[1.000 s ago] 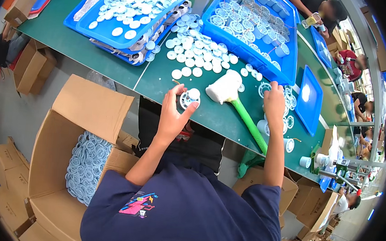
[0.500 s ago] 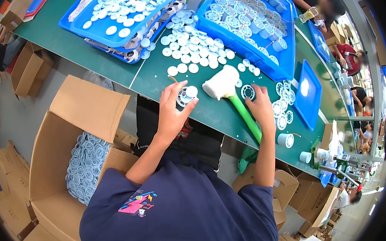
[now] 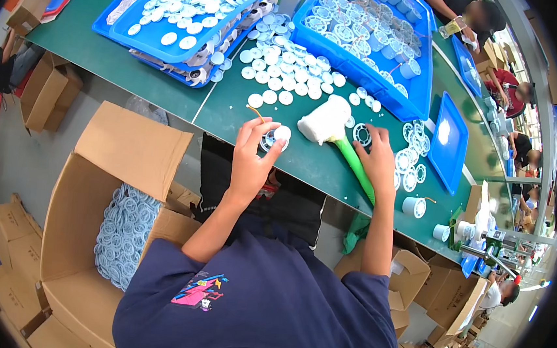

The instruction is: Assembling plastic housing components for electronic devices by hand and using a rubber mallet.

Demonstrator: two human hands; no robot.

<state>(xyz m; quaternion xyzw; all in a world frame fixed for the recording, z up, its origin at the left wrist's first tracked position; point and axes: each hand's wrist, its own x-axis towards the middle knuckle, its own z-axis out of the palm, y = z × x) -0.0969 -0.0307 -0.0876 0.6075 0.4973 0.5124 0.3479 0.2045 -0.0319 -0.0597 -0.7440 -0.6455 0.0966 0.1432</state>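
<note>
My left hand (image 3: pixel 253 151) is closed round a white round spoked part (image 3: pixel 269 140) with an orange wire sticking out behind the fingers. A plain white disc (image 3: pixel 282 134) lies against its face by the thumb. My right hand (image 3: pixel 378 157) has thumb and fingertips at the edge of a white slotted ring (image 3: pixel 362 135), seemingly pinching it. Between the hands rests a mallet with a white wrapped head (image 3: pixel 324 119) and a green handle (image 3: pixel 355 169), whose lower end reaches my right forearm. Loose white discs (image 3: pixel 286 70) are spread on the green table beyond my left hand.
Disc-filled blue trays (image 3: pixel 170 51) are stacked at far left. A blue bin (image 3: pixel 389 98) holds wired cups. Slotted rings (image 3: pixel 413 145), a wired cup (image 3: pixel 414 206) and a blue tray (image 3: pixel 449 141) lie right. A cardboard box (image 3: pixel 68 223) of pale blue rings stands lower left. People work at right.
The whole view has shifted slightly, moving the table things a little to the right. In my left hand, less of the spoked part shows. My right hand stays at the slotted ring.
</note>
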